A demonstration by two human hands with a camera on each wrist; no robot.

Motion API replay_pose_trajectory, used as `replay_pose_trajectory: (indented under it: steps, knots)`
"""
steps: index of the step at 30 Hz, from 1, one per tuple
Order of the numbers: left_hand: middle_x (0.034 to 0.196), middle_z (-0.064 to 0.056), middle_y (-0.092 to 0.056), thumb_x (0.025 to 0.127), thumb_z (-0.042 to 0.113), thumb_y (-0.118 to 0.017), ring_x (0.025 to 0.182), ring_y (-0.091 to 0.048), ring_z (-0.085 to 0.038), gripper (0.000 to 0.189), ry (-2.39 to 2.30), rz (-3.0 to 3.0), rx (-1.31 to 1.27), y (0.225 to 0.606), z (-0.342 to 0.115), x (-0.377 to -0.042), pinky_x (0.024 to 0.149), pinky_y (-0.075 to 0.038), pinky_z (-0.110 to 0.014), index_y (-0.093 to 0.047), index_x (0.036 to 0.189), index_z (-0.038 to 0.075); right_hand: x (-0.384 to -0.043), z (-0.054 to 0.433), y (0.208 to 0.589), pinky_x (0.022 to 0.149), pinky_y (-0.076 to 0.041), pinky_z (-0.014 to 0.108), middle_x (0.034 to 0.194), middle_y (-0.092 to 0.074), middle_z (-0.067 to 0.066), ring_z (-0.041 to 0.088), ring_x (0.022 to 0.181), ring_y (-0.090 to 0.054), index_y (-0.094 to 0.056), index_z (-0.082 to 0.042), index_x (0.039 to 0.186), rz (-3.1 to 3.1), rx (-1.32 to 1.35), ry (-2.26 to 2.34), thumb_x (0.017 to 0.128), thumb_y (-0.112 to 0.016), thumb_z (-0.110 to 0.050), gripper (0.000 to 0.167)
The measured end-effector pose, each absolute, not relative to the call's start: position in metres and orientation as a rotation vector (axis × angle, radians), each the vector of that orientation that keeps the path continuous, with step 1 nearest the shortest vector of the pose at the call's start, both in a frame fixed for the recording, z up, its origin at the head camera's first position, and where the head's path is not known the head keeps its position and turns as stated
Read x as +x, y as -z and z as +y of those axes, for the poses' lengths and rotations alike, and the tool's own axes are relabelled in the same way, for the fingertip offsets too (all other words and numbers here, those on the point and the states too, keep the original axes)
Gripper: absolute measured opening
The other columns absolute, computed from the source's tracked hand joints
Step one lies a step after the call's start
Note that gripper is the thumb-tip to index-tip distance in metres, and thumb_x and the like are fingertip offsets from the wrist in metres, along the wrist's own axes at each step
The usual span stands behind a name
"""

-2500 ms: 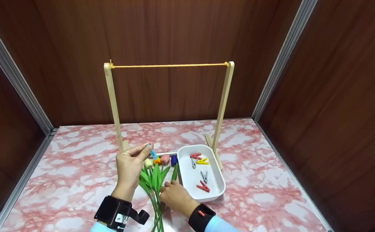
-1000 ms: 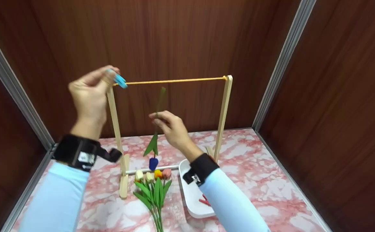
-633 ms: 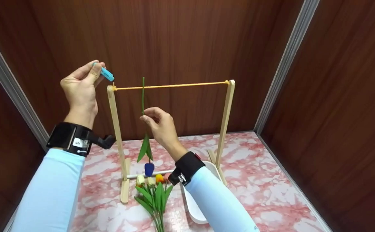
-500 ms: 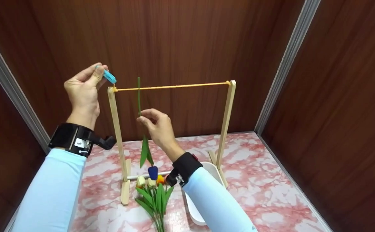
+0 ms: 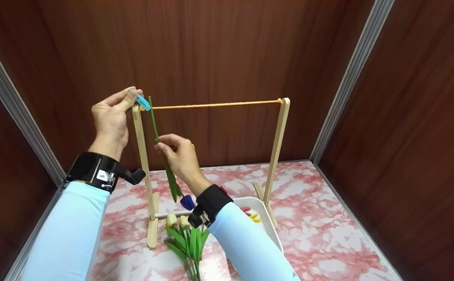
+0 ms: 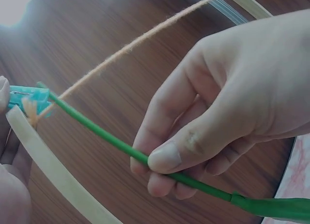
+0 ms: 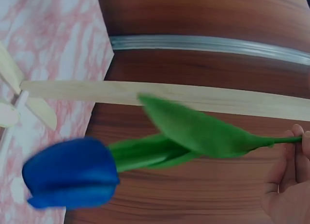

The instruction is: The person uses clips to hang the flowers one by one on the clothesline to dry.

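Observation:
In the head view my left hand (image 5: 111,117) pinches a light-blue clothespin (image 5: 144,102) at the left end of the orange string (image 5: 211,104). My right hand (image 5: 180,158) pinches the green stem of a blue tulip (image 5: 187,202), which hangs flower-down with its stem tip rising past the string. In the left wrist view the clothespin (image 6: 29,99) overlaps the stem tip and the string, beside the knot. The right wrist view shows the blue bloom (image 7: 72,173) and green leaves, with fingertips on the stem at the right edge.
A wooden frame (image 5: 277,150) holds the string between two posts. Several tulips (image 5: 189,238) lie on the pink marbled table (image 5: 320,234) below my right arm. A white tray (image 5: 270,218) with red and yellow clothespins stands partly behind the right sleeve. Brown panels surround the table.
My right hand picked the blue tulip from the bunch, raised it upside down and brought it left along the string. My left hand lifted the light-blue clothespin to the string's left end.

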State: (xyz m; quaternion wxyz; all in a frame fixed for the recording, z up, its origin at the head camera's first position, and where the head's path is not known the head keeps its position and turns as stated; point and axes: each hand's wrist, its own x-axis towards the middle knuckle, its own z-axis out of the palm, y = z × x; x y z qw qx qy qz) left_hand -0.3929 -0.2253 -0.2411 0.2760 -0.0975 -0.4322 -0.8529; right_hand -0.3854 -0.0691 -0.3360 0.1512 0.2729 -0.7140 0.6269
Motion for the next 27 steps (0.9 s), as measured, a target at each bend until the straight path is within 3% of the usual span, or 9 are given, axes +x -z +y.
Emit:
replay_pose_trajectory:
  steps: [5,18,25,27]
  knots:
    - [0.086,-0.015,-0.078,0.081,0.005,-0.085,0.086,-0.076,-0.023,0.02,2.293,-1.185,-0.282,0.2442,-0.2254,-0.3944,0.08,-0.058,-0.026,-0.079,0.098,-0.006,-0.387,-0.0726,0.3379,0.081,-0.059,0.02,0.094,-0.077,0.007,0.024,0.094,-0.075,-0.075,-0.002,0.106,-2.067,0.787,-1.786,0.098,-0.066,-0.003,0.013]
    - [0.085,-0.014,-0.078,0.082,0.004,-0.084,0.084,-0.076,-0.021,0.021,2.268,-1.276,-0.318,0.2471,-0.2262,-0.3943,0.075,-0.058,-0.026,-0.078,0.099,-0.008,-0.3863,-0.078,0.3392,0.084,-0.059,0.02,0.095,-0.077,0.004,0.012,0.091,-0.074,-0.075,-0.003,0.108,-2.079,0.753,-1.826,0.099,-0.064,-0.002,0.014]
    - [0.09,-0.013,-0.078,0.084,0.006,-0.084,0.089,-0.076,-0.021,0.022,2.299,-1.348,-0.377,0.2497,-0.2304,-0.3914,0.074,-0.06,-0.024,-0.078,0.102,-0.006,-0.3871,-0.0776,0.3402,0.085,-0.059,0.021,0.097,-0.077,0.01,0.024,0.096,-0.075,-0.075,-0.002,0.109,-2.077,0.752,-1.828,0.099,-0.064,-0.002,0.014]
    - [0.091,-0.013,-0.078,0.084,0.006,-0.084,0.09,-0.076,-0.02,0.021,2.293,-1.356,-0.394,0.2503,-0.2308,-0.3917,0.074,-0.06,-0.024,-0.079,0.101,-0.005,-0.3866,-0.0776,0.3399,0.085,-0.059,0.021,0.097,-0.077,0.006,0.018,0.095,-0.075,-0.075,-0.003,0.109,-2.082,0.743,-1.83,0.099,-0.065,-0.003,0.014]
